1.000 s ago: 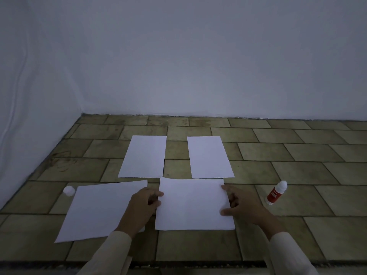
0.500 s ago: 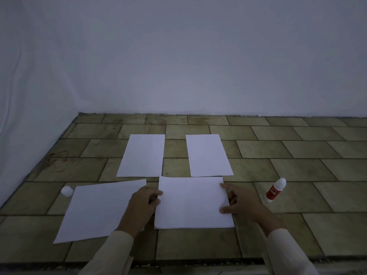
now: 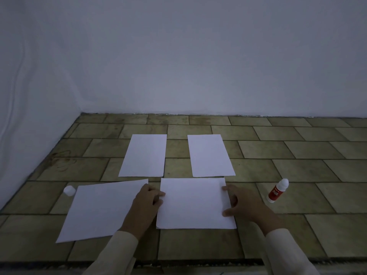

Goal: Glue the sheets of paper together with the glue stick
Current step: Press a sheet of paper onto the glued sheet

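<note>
**Paper-gluing station: hazards and markings**

Head view. Four white sheets lie flat on the tiled floor [image 3: 297,167]. The far left sheet [image 3: 144,155] and far right sheet [image 3: 209,155] are at mid-frame, the near left sheet [image 3: 103,209] is skewed at lower left, and the near centre sheet [image 3: 192,203] is at lower centre.

The hands are apart, one at each side of the near centre sheet. The left hand [image 3: 146,205] has bent fingers at the sheet's left edge; whether it pinches or only presses cannot be told. The right hand [image 3: 244,205] is spread, with forefinger and thumb touching the right edge. Neither hand holds the glue stick [image 3: 278,190], which stands on the floor at right of frame, apart from every sheet. A small white cap-like object [image 3: 69,190] sits at left of frame, just beside the near left sheet.

Risks, as judged:
- The sheets may slide on the smooth tiles when rubbed with glue, causing misaligned edges.
- The near left sheet is already askew and would probably join crooked if not squared first.
- The light sheets may crease or buckle under uneven hand pressure.
- If that white object is the stick's cap, the exposed glue may dry out or pick up floor grit.
- The stick is narrow and upright, so a reaching sleeve could tip it over.

Markings: the glue stick has a red label with white lettering, too small to read. The sheets are blank.
</note>
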